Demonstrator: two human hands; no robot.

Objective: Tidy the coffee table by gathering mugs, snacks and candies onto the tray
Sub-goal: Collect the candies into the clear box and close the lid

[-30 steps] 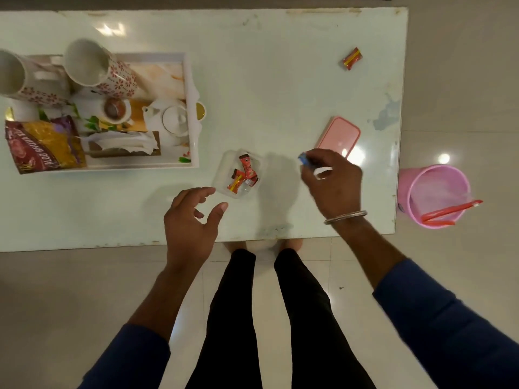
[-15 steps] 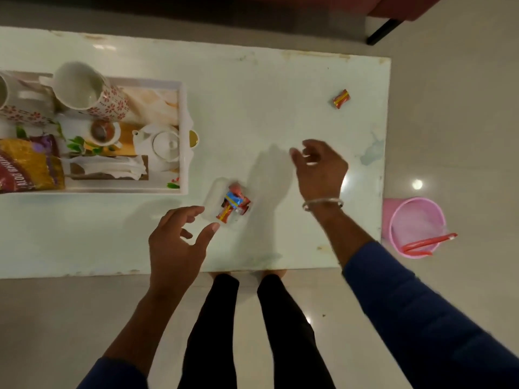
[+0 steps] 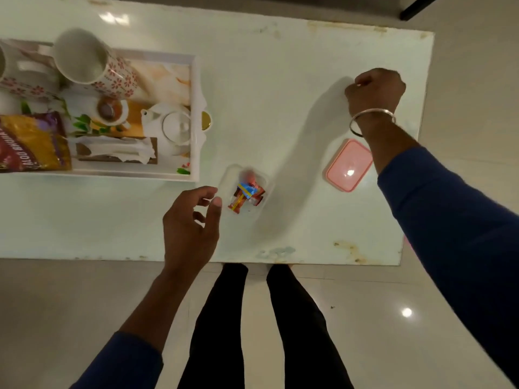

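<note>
A white tray (image 3: 194, 80) sits at the table's left with two flowered mugs (image 3: 92, 68) (image 3: 16, 77) and a snack bag (image 3: 31, 141) on it. A small clear container (image 3: 259, 178) holding several wrapped candies (image 3: 245, 193) stands near the front edge, right of the tray. My left hand (image 3: 191, 228) hovers just left of the container, fingers apart and empty. My right hand (image 3: 376, 88) is stretched to the far right of the table, fingers curled shut over the spot where a red candy lay; the candy is hidden under it.
A pink lid (image 3: 349, 164) lies flat on the white table (image 3: 266, 80), between the container and my right forearm. The table's right edge is close beyond my right hand. My legs stand at the front edge. A dark furniture leg (image 3: 415, 7) shows at the top right.
My right hand dropped a blue candy into the container, then reached far right and closed over the red candy. My left hand stayed beside the container.
</note>
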